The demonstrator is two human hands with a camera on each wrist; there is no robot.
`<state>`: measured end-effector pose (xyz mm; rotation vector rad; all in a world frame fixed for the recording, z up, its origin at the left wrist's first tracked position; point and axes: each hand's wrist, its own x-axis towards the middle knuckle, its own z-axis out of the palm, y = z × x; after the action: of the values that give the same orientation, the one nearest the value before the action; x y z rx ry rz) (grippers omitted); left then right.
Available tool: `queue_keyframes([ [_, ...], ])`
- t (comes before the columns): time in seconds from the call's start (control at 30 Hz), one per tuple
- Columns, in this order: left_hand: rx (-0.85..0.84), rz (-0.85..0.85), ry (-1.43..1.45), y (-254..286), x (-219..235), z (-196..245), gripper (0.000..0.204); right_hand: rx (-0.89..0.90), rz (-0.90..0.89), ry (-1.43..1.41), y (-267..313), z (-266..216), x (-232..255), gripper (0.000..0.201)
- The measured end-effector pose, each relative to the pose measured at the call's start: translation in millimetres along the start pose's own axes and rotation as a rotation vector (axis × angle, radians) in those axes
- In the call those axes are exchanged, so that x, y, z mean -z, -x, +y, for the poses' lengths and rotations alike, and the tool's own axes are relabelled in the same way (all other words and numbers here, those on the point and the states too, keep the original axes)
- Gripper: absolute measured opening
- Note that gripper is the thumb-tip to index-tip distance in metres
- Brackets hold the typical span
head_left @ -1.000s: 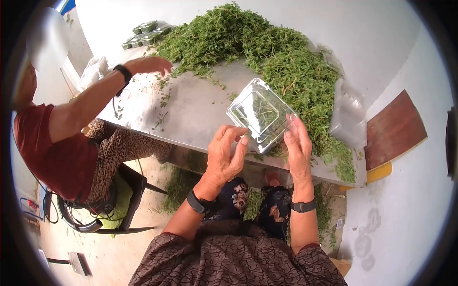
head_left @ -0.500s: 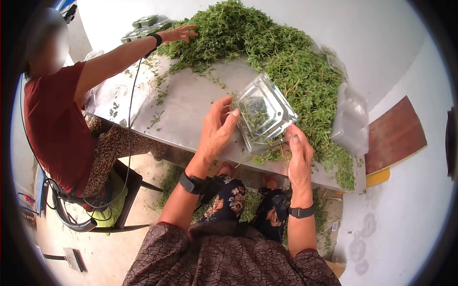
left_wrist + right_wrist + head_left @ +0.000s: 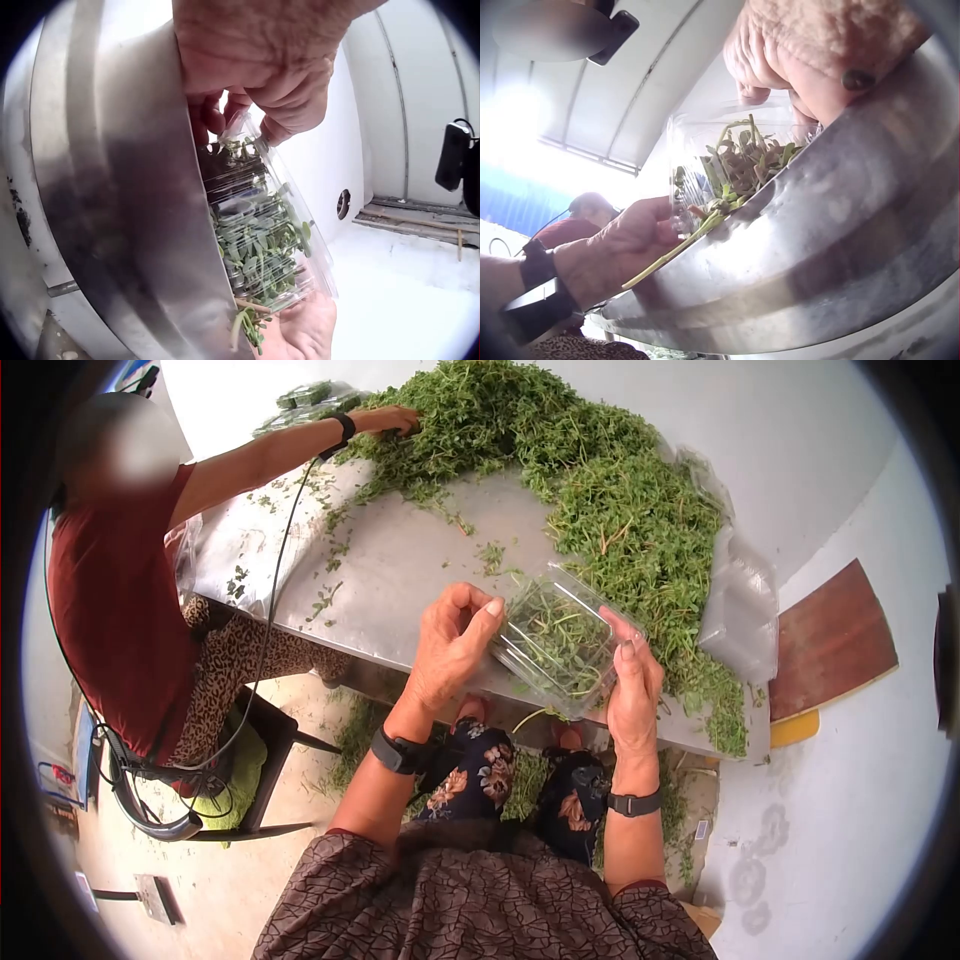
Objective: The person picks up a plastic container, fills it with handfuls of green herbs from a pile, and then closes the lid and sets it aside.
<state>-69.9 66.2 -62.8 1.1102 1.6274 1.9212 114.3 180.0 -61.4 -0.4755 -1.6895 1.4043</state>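
A clear plastic clamshell container packed with green herb sprigs lies tilted at the near edge of the steel table. My left hand pinches its left end with curled fingers. My right hand grips its right end, thumb against the lid. In the left wrist view the container rests against the table rim, with stems poking out at its lower end. The right wrist view shows the container between my right hand above and my left hand below.
A large pile of loose green herbs covers the far and right side of the table. Another person sits at the left with a hand in the pile. A clear plastic bag lies at the right; filled containers sit far left.
The container has come down toward the table's near edge and lies flatter, with herbs inside. My left hand took hold of its left end. The other person's hand reached farther into the pile.
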Motion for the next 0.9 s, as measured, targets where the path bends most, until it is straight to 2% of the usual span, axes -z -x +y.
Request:
queue_keyframes([
  [0.2,0.073,-0.025,-0.105,-4,2,1,0.017,-0.021,0.022,-0.059,0,-2,-2,0.044],
  [0.3,0.028,-0.004,0.020,-7,-3,2,0.024,-0.033,0.003,-0.046,0,-3,0,0.042],
  [0.37,-0.012,-0.100,0.046,-11,-3,8,0.039,-0.038,-0.008,-0.036,2,-5,0,0.041],
  [0.4,-0.012,-0.100,0.047,-14,-2,7,0.039,-0.051,-0.003,-0.045,2,-7,0,0.042],
  [0.47,0.069,-0.281,0.106,-18,1,5,0.046,-0.064,0.001,-0.054,2,-6,-1,0.042],
  [0.53,0.079,-0.283,0.171,-18,-1,3,0.043,0.053,0.036,-0.048,0,-1,-3,0.045],
  [0.6,0.092,-0.284,0.235,-19,-2,2,0.041,0.012,0.023,-0.059,2,-5,-3,0.043],
  [0.67,-0.059,-0.286,0.140,-20,1,2,0.037,-0.032,0.010,-0.073,2,-7,-3,0.041],
  [0.7,-0.057,-0.285,0.139,-21,1,4,0.037,-0.038,0.010,-0.069,2,-7,-3,0.041],
  [0.77,0.074,-0.328,0.196,-22,0,7,0.037,-0.044,0.006,-0.066,2,-7,-3,0.041],
  [0.9,0.109,-0.323,0.233,-24,-1,2,0.040,-0.039,0.005,-0.074,0,-5,-2,0.043],
])
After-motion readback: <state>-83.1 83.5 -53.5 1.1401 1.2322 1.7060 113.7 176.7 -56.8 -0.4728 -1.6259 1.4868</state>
